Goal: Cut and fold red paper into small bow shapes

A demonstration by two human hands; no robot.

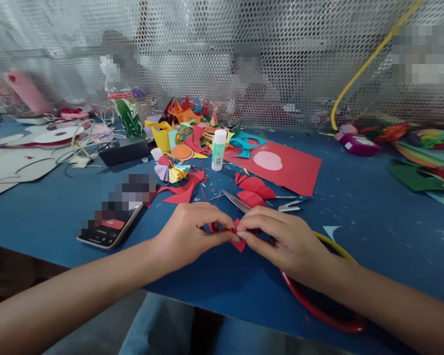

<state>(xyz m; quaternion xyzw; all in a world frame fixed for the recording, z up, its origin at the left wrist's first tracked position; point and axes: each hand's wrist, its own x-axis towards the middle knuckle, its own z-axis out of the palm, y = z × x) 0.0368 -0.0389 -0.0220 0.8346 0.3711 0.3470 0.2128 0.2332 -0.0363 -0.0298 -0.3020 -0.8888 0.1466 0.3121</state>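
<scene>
Just above the blue table, a small red paper piece (240, 244) is pinched between my two hands, its lower corner sticking out beneath the fingertips. My left hand (192, 234) grips it from the left with thumb and forefinger. From the right, my right hand (286, 241) pinches the same paper, the fingertips of both hands nearly touching. Behind the right fingers points a metal scissor blade (235, 201). Rounded red paper cutouts (257, 187) lie just beyond. Under my right forearm rests a red and yellow loop (299, 291), partly hidden.
A glue stick (218, 150) stands upright amid paper scraps. Red card (299, 167) lies behind, beside small metal snips (290, 205). To the left are a phone (114, 217), a pleated paper flower (172, 170), a bottle (126, 111) and cables (77, 143). Perforated metal mesh (292, 59) bounds the back.
</scene>
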